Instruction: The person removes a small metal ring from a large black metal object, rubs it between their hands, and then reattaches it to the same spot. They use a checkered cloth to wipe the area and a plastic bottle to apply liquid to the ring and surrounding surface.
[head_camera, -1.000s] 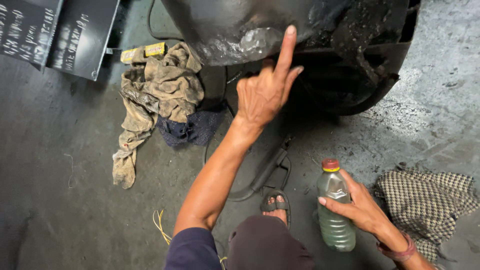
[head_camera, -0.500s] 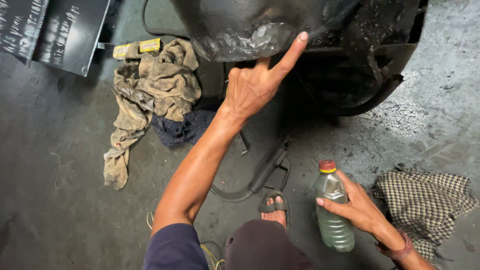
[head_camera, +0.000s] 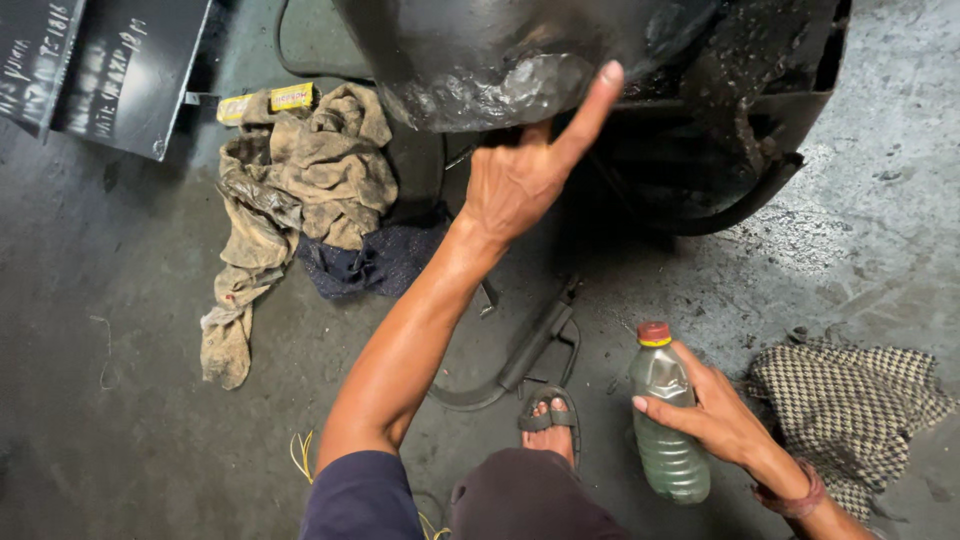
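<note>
Under the dark vehicle body (head_camera: 520, 60), its upper part is running out of frame. Left hand (head_camera: 520, 175) is pressing one extended fingertip against it, gripping nothing. Right hand (head_camera: 705, 410) is wrapping the upright plastic bottle (head_camera: 665, 425), half full of greenish liquid, standing on the concrete floor (head_camera: 120, 450).

black dented metal shell (head_camera: 480, 70): glossy, grimy | beige crumpled cloth rag (head_camera: 300, 190) left of shell: matt, stained | clear plastic bottle (head_camera: 668, 430) below-right of shell: smooth, red cap | checked woven cloth (head_camera: 850, 400) right of bottle | grey concrete floor (head_camera: 100, 400): rough, oily
</note>
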